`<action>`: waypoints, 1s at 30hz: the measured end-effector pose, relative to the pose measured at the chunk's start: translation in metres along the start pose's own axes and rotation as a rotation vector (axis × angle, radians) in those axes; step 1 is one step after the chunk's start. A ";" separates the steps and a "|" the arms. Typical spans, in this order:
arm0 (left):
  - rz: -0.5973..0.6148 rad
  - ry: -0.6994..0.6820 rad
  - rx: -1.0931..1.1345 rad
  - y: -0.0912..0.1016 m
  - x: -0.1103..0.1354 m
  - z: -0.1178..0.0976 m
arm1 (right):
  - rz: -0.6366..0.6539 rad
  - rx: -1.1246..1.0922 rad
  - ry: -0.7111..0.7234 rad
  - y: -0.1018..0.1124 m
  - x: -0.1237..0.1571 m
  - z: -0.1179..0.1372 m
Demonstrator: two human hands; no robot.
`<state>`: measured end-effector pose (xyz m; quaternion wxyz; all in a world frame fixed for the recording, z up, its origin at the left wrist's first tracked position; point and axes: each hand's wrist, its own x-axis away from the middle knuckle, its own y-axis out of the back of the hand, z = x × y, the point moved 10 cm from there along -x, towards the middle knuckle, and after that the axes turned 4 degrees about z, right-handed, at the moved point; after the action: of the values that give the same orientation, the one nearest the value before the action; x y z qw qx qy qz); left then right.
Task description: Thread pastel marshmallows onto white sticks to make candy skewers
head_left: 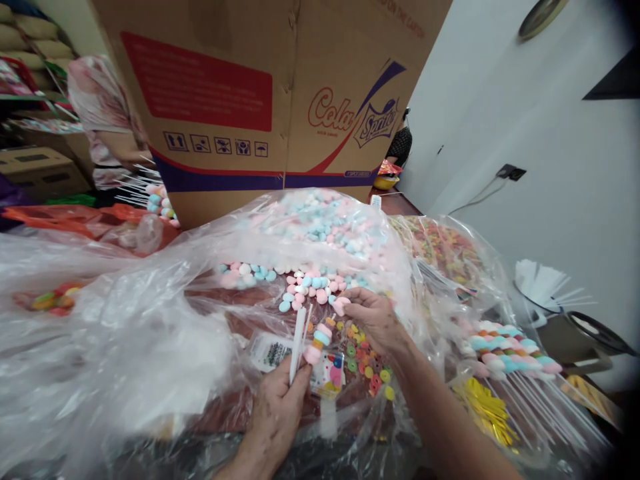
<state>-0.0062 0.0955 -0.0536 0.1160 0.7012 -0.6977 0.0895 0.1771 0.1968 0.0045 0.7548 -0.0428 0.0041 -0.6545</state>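
My left hand (281,399) is closed around several white sticks (299,340), and one of them carries a stack of candy (321,339) in pink, white, blue and orange. Pinched between the thumb and fingers of my right hand (376,319) is a pink marshmallow (341,305), a little above and to the right of the stack. Loose pink, white and blue marshmallows (306,287) spill from a big clear bag (320,220) just beyond. Under my right wrist lie colourful gummy rings (364,357). Printed plastic packaging (273,350) lies partly behind my left hand.
A tall cardboard carton (225,87) stands at the back. To the right lie finished candy skewers (515,350), yellow twist ties (487,410) and a container of white sticks (543,283). Crumpled clear plastic (125,360) covers the left side. Another person (107,120) stands beyond the carton.
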 end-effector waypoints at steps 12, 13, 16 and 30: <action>0.061 -0.050 -0.053 -0.004 0.000 -0.009 | 0.077 -0.146 -0.044 -0.013 0.002 0.005; 0.059 -0.043 -0.051 -0.004 0.000 -0.009 | 0.088 -0.133 -0.038 -0.013 0.002 0.005; 0.073 0.008 -0.023 -0.005 0.000 -0.004 | 0.123 -0.052 -0.008 -0.014 0.001 0.006; -0.034 -0.012 -0.059 0.001 0.001 -0.002 | 0.005 0.576 0.303 -0.028 0.029 0.029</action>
<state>-0.0069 0.0953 -0.0518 0.1339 0.7097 -0.6889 0.0626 0.1554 0.1663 0.0370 0.7284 0.2704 -0.0689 -0.6258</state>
